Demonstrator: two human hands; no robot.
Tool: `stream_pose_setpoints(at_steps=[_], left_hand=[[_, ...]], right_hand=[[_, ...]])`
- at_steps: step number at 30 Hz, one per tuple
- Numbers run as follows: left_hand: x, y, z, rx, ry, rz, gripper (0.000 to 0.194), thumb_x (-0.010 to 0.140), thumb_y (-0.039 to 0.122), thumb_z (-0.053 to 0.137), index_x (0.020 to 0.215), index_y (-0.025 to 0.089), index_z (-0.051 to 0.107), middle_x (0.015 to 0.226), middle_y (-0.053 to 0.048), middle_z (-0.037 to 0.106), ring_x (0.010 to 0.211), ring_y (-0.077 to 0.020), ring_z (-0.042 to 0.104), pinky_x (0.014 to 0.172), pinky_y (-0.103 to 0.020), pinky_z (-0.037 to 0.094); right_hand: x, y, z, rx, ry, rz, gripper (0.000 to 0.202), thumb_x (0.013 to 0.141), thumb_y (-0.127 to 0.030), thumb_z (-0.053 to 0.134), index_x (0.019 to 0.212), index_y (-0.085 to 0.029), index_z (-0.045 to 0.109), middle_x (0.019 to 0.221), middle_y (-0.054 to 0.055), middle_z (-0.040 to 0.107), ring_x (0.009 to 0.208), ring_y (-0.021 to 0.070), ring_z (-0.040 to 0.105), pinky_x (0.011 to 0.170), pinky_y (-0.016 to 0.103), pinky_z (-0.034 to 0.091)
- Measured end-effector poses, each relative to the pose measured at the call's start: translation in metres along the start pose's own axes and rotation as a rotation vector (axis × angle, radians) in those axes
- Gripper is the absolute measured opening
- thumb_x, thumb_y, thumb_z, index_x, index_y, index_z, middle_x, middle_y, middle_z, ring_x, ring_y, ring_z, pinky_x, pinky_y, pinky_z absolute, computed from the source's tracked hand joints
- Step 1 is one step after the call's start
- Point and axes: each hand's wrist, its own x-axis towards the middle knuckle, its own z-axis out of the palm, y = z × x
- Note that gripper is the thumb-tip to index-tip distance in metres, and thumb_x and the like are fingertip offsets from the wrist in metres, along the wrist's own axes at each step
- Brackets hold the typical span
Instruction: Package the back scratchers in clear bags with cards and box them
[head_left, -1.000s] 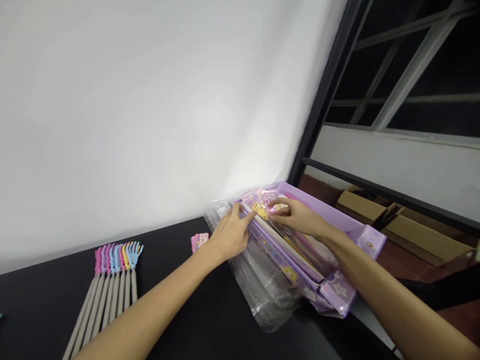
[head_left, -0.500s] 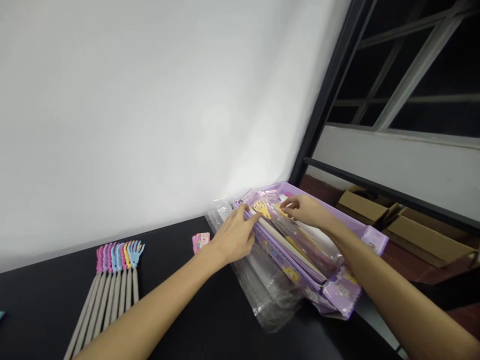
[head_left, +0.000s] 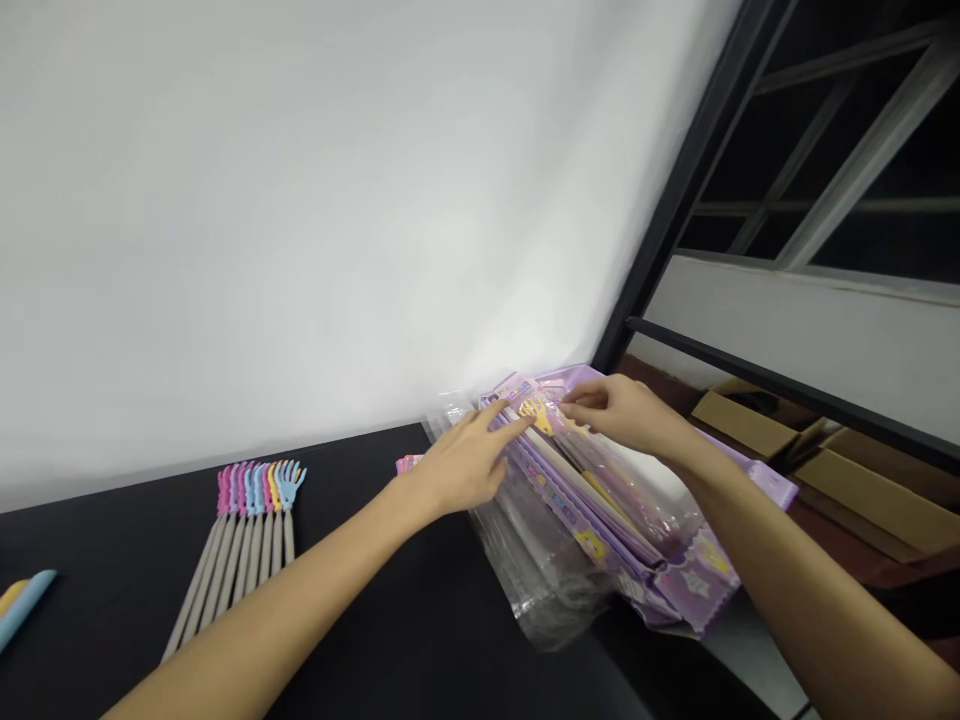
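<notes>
My left hand [head_left: 466, 458] lies across the near rim of a purple printed display box [head_left: 559, 500], its fingers apart over a yellow hand-shaped back scratcher head [head_left: 537, 413] under clear plastic. Over the box, my right hand [head_left: 619, 412] is closed in a pinch at the edge of a clear plastic bag [head_left: 581, 445]. Its fingertips partly hide what they grip. Several bagged back scratchers with pale shafts lie lengthwise inside the box. Beneath and beside it, more clear bags [head_left: 517, 560] are spread on the black table.
Several back scratchers [head_left: 259, 490] with pink, purple, blue and yellow heads lie in a row at left. Pink cards [head_left: 409, 462] sit behind my left wrist. Blue and yellow pieces [head_left: 26, 605] are at the far left. Cardboard boxes [head_left: 750, 425] stand beyond a black rail [head_left: 787, 380].
My right fingers have shifted off the second yellow head to the bag's edge. My left fingers are stretched further over the box. The view has turned slightly left.
</notes>
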Motion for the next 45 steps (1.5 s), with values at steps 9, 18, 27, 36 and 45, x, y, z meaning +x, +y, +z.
stream_pose_setpoints(at_steps=[9,18,27,36,45], left_hand=[[-0.079,-0.046,-0.087,-0.018,-0.083,-0.238,0.03,0.092,0.028,0.045,0.106,0.02,0.07,0.096,-0.005,0.072,0.083,-0.0178,0.065,0.075,-0.027,0.048],[-0.163,-0.07,-0.093,-0.098,-0.117,-0.456,0.035,0.091,0.039,0.048,0.113,0.019,0.067,0.107,-0.006,0.071,0.09,-0.019,0.066,0.076,-0.027,0.048],[-0.178,-0.081,-0.099,-0.083,-0.081,-0.47,0.035,0.092,0.037,0.047,0.117,0.022,0.065,0.106,-0.006,0.07,0.091,-0.0192,0.065,0.079,-0.028,0.047],[-0.202,-0.092,-0.121,0.025,-0.23,-0.641,0.022,0.087,0.031,0.051,0.099,0.021,0.067,0.092,-0.006,0.07,0.079,-0.0187,0.064,0.067,-0.027,0.045],[-0.223,-0.097,-0.119,0.022,-0.374,-0.732,0.021,0.085,0.033,0.054,0.098,0.019,0.062,0.093,-0.007,0.07,0.076,-0.0189,0.064,0.063,-0.026,0.044]], right_hand=[[0.013,-0.115,0.027,0.07,-0.312,-0.279,0.025,0.073,-0.029,0.069,0.096,-0.018,0.07,0.08,0.006,0.074,0.069,0.0192,0.067,0.057,0.026,0.047],[0.032,-0.143,0.113,-0.326,-0.641,-0.554,0.091,0.047,-0.027,0.083,0.133,-0.016,0.054,0.127,0.014,0.061,0.114,0.032,0.056,0.093,0.037,0.046],[0.021,-0.144,0.108,-0.216,-0.695,-0.607,0.065,0.058,-0.018,0.074,0.121,-0.02,0.061,0.114,0.009,0.064,0.106,0.0268,0.058,0.085,0.032,0.046],[0.019,-0.207,0.144,0.056,-0.629,-0.538,0.013,0.071,-0.024,0.065,0.07,-0.02,0.052,0.064,0.002,0.068,0.059,0.0166,0.064,0.055,0.026,0.048],[0.012,-0.237,0.198,0.257,-0.898,-0.124,0.036,0.058,-0.007,0.066,0.068,-0.023,0.036,0.047,-0.004,0.06,0.057,0.0166,0.068,0.055,0.025,0.057]])
